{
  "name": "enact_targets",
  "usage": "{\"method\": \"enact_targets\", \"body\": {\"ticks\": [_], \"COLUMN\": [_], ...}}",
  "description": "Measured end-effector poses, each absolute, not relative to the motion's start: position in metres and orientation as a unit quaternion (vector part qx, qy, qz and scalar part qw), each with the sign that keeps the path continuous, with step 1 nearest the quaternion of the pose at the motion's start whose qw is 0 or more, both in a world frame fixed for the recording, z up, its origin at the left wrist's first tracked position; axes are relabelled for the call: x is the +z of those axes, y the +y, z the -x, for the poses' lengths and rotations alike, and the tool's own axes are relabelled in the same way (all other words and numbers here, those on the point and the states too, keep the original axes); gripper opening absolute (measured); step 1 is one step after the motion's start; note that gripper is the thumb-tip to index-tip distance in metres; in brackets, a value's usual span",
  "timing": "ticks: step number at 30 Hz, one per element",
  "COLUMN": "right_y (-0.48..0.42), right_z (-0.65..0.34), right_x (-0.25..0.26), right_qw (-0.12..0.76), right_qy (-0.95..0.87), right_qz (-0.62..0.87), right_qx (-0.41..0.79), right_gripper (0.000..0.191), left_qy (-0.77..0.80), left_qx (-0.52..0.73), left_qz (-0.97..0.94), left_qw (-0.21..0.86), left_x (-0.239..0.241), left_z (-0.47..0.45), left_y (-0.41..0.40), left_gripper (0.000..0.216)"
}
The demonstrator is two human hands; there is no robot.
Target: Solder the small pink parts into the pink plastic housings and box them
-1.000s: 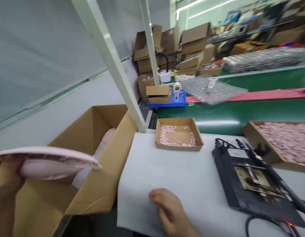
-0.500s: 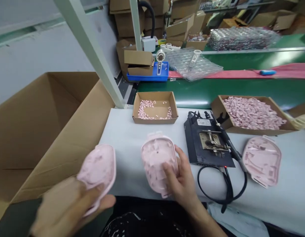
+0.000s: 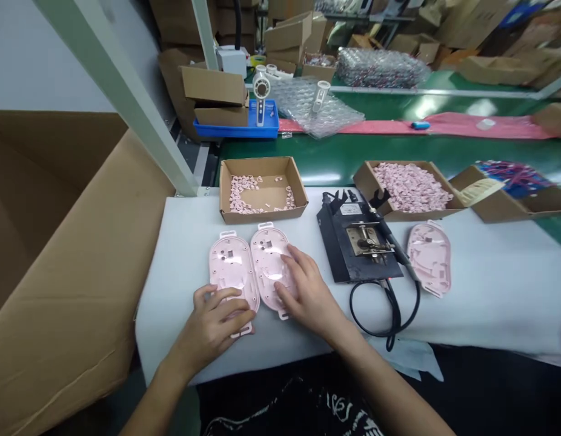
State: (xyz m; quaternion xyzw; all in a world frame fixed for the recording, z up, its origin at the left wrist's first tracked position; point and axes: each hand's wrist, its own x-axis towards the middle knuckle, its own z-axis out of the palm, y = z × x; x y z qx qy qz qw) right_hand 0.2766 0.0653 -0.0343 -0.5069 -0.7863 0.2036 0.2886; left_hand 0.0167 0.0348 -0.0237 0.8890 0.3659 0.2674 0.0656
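As both hands lie open and flat, here's the left hand (image 3: 212,330) across the lower end of one pale-pink moulded plastic oval shell (image 3: 228,266), and the right hand (image 3: 308,297) on a matching pale-pink plastic shell (image 3: 266,260), right alongside! They look light, stiff and thin-walled, so the rim is the place to grip. Next, a third pink shell (image 3: 429,257) on the white table cover (image 3: 489,303), beside a black electric tool station (image 3: 335,248), its small white label unreadable. Behind, a brown cardboard tray (image 3: 262,217) of small pink pieces, then the green conveyor belt (image 3: 330,157).
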Motion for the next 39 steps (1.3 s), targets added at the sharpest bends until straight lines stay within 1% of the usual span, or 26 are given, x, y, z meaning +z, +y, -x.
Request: {"method": "enact_targets", "body": {"ticks": [1, 4, 5, 6, 8, 10, 13, 16, 17, 21, 23, 27, 30, 32, 34, 36, 39], "right_y": [0.069, 0.086, 0.097, 0.111, 0.150, 0.199, 0.268, 0.303, 0.308, 0.311, 0.312, 0.313, 0.300, 0.281, 0.253, 0.223, 0.187], "right_z": [-0.276, -0.276, -0.274, -0.271, -0.260, -0.242, -0.207, -0.175, -0.168, -0.175, -0.192, -0.226, -0.239, -0.243, -0.245, -0.245, -0.246], "right_x": [-0.026, 0.016, 0.033, 0.050, 0.075, 0.084, 0.070, 0.047, 0.040, 0.035, 0.041, 0.058, 0.069, 0.075, 0.079, 0.078, 0.065], "right_qw": [0.275, 0.233, 0.220, 0.204, 0.159, 0.095, 0.026, -0.026, -0.038, -0.077, -0.074, -0.004, 0.052, 0.090, 0.124, 0.155, 0.174], "right_qy": [-0.805, -0.850, -0.859, -0.867, -0.871, -0.876, -0.893, -0.918, -0.924, -0.929, -0.924, -0.919, -0.917, -0.913, -0.910, -0.902, -0.858], "right_qz": [0.497, 0.458, 0.448, 0.443, 0.454, 0.462, 0.433, 0.369, 0.352, 0.328, 0.342, 0.366, 0.365, 0.364, 0.355, 0.356, 0.417], "right_qx": [0.174, 0.116, 0.110, 0.108, 0.104, 0.100, 0.121, 0.144, 0.147, 0.154, 0.151, 0.145, 0.153, 0.162, 0.174, 0.190, 0.243], "right_gripper": [0.047, 0.041, 0.037, 0.033, 0.028, 0.027, 0.024, 0.036, 0.036, 0.022, 0.018, 0.011, 0.011, 0.014, 0.016, 0.016, 0.010], "left_qy": [0.362, 0.318, 0.312, 0.320, 0.366, 0.411, 0.436, 0.444, 0.444, 0.450, 0.454, 0.451, 0.453, 0.461, 0.466, 0.465, 0.445], "left_qx": [0.262, 0.287, 0.308, 0.331, 0.360, 0.365, 0.368, 0.376, 0.376, 0.373, 0.374, 0.416, 0.456, 0.456, 0.429, 0.379, 0.292], "left_qz": [-0.891, -0.895, -0.889, -0.877, -0.849, -0.829, -0.813, -0.801, -0.799, -0.793, -0.789, -0.768, -0.736, -0.728, -0.745, -0.784, -0.842], "left_qw": [0.079, 0.122, 0.132, 0.135, 0.125, 0.107, 0.116, 0.144, 0.151, 0.173, 0.176, 0.182, 0.210, 0.224, 0.208, 0.161, 0.090], "left_x": [-0.023, -0.025, -0.028, -0.031, -0.038, -0.043, -0.045, -0.042, -0.041, -0.037, -0.038, -0.040, -0.037, -0.030, -0.020, -0.011, -0.004], "left_z": [-0.012, -0.001, 0.002, 0.005, 0.008, 0.008, 0.007, 0.009, 0.010, 0.011, 0.010, 0.009, 0.008, 0.004, -0.005, -0.018, -0.038], "left_y": [0.036, 0.043, 0.044, 0.045, 0.046, 0.045, 0.044, 0.042, 0.041, 0.037, 0.037, 0.038, 0.041, 0.047, 0.058, 0.074, 0.102], "left_gripper": [0.021, 0.064, 0.071, 0.070, 0.059, 0.048, 0.043, 0.038, 0.037, 0.031, 0.029, 0.022, 0.018, 0.016, 0.016, 0.018, 0.017]}}
